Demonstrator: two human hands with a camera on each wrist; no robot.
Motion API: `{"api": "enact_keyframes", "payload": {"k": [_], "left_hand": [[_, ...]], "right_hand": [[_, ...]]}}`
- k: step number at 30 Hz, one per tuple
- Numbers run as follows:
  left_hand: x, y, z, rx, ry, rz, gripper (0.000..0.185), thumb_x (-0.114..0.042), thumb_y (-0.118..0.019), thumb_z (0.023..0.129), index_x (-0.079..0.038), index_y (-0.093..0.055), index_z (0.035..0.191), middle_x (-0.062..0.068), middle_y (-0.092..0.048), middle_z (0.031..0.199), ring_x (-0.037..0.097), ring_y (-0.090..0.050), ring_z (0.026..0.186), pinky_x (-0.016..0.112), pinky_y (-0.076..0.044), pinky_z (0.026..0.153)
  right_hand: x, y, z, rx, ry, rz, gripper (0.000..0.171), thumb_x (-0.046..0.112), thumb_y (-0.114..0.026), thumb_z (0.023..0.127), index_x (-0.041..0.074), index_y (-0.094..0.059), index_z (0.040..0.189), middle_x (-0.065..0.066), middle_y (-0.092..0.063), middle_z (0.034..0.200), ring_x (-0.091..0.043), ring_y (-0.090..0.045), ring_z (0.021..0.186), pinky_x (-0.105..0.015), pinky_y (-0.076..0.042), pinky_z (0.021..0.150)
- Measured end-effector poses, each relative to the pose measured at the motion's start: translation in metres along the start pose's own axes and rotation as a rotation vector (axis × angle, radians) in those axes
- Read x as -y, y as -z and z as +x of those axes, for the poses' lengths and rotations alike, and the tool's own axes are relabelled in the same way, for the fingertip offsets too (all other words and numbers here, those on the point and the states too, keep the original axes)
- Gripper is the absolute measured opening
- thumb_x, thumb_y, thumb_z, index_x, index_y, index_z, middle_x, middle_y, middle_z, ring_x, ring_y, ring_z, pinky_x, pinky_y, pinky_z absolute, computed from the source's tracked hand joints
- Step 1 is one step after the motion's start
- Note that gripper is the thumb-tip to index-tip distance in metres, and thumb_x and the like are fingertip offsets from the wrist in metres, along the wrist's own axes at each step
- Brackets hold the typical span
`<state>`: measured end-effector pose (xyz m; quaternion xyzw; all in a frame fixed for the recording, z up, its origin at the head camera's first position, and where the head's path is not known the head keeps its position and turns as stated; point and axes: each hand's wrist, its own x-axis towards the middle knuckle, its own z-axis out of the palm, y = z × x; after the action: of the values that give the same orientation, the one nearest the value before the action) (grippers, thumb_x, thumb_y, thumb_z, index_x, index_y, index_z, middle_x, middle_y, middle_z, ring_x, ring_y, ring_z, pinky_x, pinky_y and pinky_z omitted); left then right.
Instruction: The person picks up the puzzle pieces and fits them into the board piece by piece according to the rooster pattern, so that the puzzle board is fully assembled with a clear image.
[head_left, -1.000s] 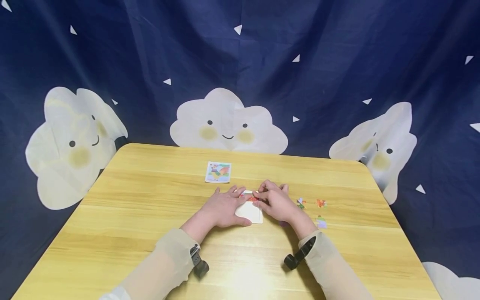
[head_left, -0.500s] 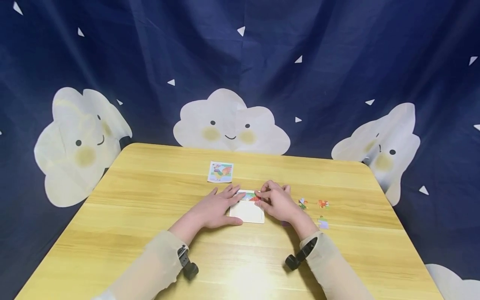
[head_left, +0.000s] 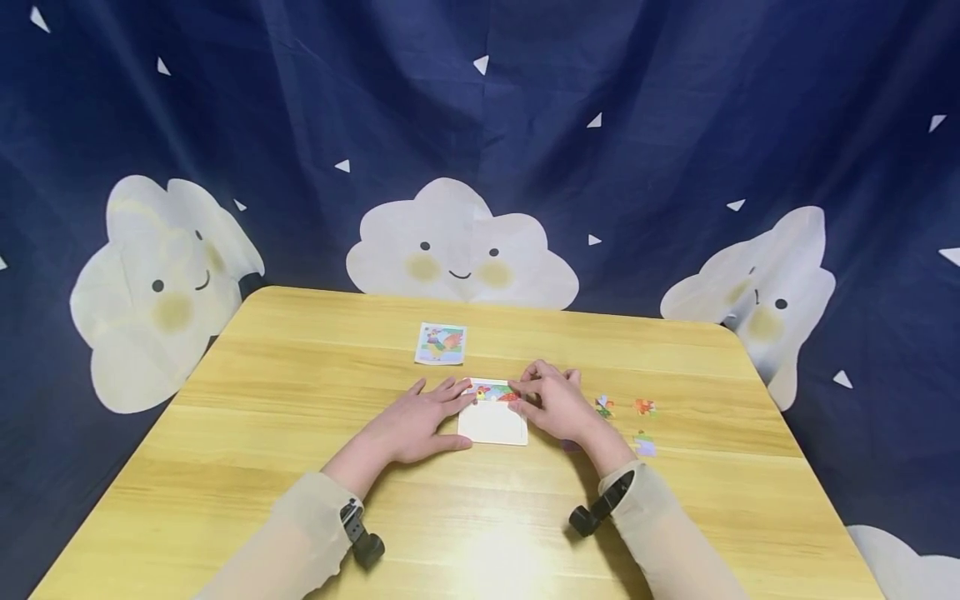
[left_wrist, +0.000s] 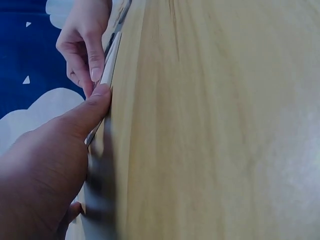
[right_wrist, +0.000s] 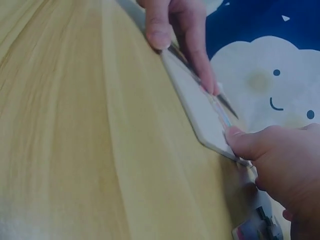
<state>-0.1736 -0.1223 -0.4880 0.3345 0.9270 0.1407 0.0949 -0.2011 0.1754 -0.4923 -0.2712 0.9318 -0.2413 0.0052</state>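
White tray (head_left: pixel 492 425): it lies flat on the table (head_left: pixel 457 517) between your hands, its nearer part a plain white floor.
Picture strip (head_left: pixel 491 393): colourful puzzle pieces run along the tray's far side.
Left hand (head_left: pixel 416 423): spread, with your thumb at the tray's near left corner and your fingertips at its far left corner.
Right hand (head_left: pixel 557 404): your thumb and index finger touch the strip's right end; whether they pinch a piece or only press, you cannot tell from here.
Near edge: wood surface stretches from the tray towards you, between your forearms.
Far edge: a picture card (head_left: pixel 441 344) with a bird lies just beyond the tray, offset left; well behind it hangs a blue curtain (head_left: pixel 408 100).
Right side: a green-and-white piece (head_left: pixel 603 407), a red-orange piece (head_left: pixel 645 407) and a green-and-lilac piece (head_left: pixel 644 444) lie apart; a purple piece (head_left: pixel 571 446) is partly hidden by your arm.
In the way: your right hand and wrist stand between the tray and those loose pieces.
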Motion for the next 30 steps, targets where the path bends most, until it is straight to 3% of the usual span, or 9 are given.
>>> {"api": "enact_keyframes", "payload": {"k": [12, 30], "left_hand": [[0.005, -0.008, -0.003, -0.055, -0.003, -0.068, 0.082, -0.069, -0.054, 0.101, -0.022, -0.038, 0.166, -0.004, -0.02, 0.174, 0.023, -0.017, 0.16, 0.06, -0.005, 0.127], [0.002, -0.007, -0.002, -0.059, -0.018, -0.095, 0.079, -0.064, -0.056, 0.103, -0.018, -0.04, 0.166, -0.001, -0.022, 0.174, 0.028, -0.018, 0.16, 0.063, -0.004, 0.126]], "right_hand": [[-0.013, 0.014, -0.014, -0.008, 0.029, 0.097, 0.043, 0.031, -0.074, 0.102, 0.014, -0.07, 0.142, 0.0, -0.06, 0.125, -0.014, -0.054, 0.088, -0.048, -0.019, 0.088], [-0.038, 0.04, -0.049, -0.023, -0.028, 0.09, 0.053, 0.029, -0.081, 0.097, 0.006, -0.066, 0.143, -0.004, -0.061, 0.129, -0.019, -0.057, 0.096, -0.048, -0.02, 0.085]]}}
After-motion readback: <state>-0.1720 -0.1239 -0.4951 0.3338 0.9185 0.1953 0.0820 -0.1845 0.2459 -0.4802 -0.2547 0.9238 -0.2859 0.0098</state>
